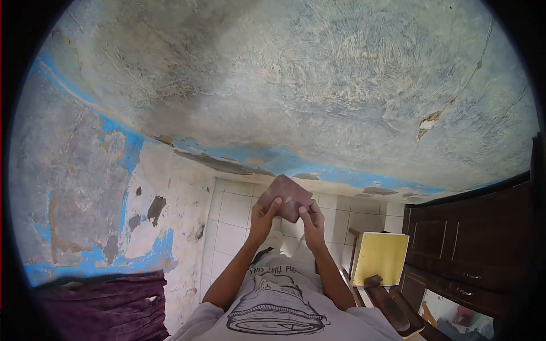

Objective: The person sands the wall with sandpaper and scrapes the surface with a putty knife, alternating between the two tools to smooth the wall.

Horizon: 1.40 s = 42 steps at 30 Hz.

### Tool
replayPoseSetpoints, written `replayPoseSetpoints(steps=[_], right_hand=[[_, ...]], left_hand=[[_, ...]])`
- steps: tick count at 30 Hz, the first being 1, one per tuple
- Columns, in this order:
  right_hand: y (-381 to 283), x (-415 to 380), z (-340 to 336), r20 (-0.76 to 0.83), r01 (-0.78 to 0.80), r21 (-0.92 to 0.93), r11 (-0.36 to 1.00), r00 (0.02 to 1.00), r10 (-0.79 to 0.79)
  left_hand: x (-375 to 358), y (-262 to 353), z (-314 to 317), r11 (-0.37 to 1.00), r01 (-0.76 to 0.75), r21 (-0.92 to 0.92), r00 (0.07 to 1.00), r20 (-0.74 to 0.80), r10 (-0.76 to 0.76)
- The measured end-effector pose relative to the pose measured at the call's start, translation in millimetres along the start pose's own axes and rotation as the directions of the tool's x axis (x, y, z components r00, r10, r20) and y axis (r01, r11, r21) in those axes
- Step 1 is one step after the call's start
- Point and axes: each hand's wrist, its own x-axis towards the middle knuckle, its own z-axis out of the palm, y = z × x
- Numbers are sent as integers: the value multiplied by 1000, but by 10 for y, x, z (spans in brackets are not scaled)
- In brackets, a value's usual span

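Note:
A reddish-brown sheet of sandpaper (286,195) with pale dusty marks is held out in front of my chest, below the wall. My left hand (264,220) is closed on its left side, thumb lying on the face of the sheet. On the lower right edge, my right hand (312,224) pinches the sheet between thumb and fingers. The fingers behind the sheet are mostly hidden. Beyond it rises a grey, patchy wall (318,68) with scraped areas and a blue paint strip (273,158) along its lower part.
A left side wall (74,170) has peeling blue and white paint, with a purple cloth (108,310) below. To the right stand a yellow board (381,258), a brown wooden chair (392,310) and dark wooden cabinets (472,244). White tiles (233,207) cover the floor. A crack (429,120) runs through the wall.

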Motion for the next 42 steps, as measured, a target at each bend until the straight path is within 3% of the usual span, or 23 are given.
replayPoseSetpoints(steps=[3, 6, 8, 11, 13, 15, 17, 18, 22, 23, 25, 28, 32, 35, 42], right_hand=[[30, -134, -95, 28, -238, 39, 970, 971, 237], [-9, -120, -63, 63, -363, 330, 871, 929, 364], [49, -75, 61, 9, -308, 301, 902, 947, 320], [-51, -2, 309, -36, -200, 116, 973, 978, 206], [-36, -22, 481, -49, -68, -9, 998, 996, 68], [-6, -37, 592, -35, -102, 86, 991, 994, 105], [86, -48, 769, -34, -141, 203, 969, 988, 150], [143, -63, 877, -37, -148, 204, 968, 987, 159], [463, -121, 1450, -89, -156, 222, 963, 980, 179], [529, -121, 1592, -110, -157, 222, 962, 977, 185], [585, -115, 1890, -105, -147, 187, 971, 980, 168], [630, -126, 2351, -108, -124, 51, 991, 986, 129], [884, -195, 2756, -151, -55, -201, 978, 988, 25], [1107, -288, 2987, -189, -47, -166, 985, 982, 15], [1111, -327, 3548, -43, 12, -385, 923, 999, -31]], left_hand=[[-215, -235, -74, 984, 97, 150, 995, 18, -100], [-330, -293, -84, 959, 125, 255, 986, 79, -150], [-367, -245, -71, 991, -6, 134, 995, 104, -8], [-295, -135, -243, 990, -69, 123, 991, 126, 53], [-268, -78, -426, 999, 14, 43, 982, 190, -22], [-200, 29, -612, 992, 85, 88, 965, 239, -104], [-123, 2, -850, 986, -19, 165, 965, 261, -25], [-97, -50, -1015, 977, -66, 204, 963, 271, 9], [-65, -90, -1870, 978, -6, 206, 951, 303, -58], [-36, -59, -2117, 977, -81, 199, 949, 315, 15], [-45, 134, -2580, 959, -218, 183, 932, 331, 149], [-64, 451, -3053, 989, -90, 116, 983, 173, 69], [-4, 307, -3608, 996, -58, 64, 992, 118, 50], [-49, 214, -3779, 1000, 2, 27, 996, 87, -4], [-217, 279, -3797, 995, 50, -82, 994, 105, -41]])
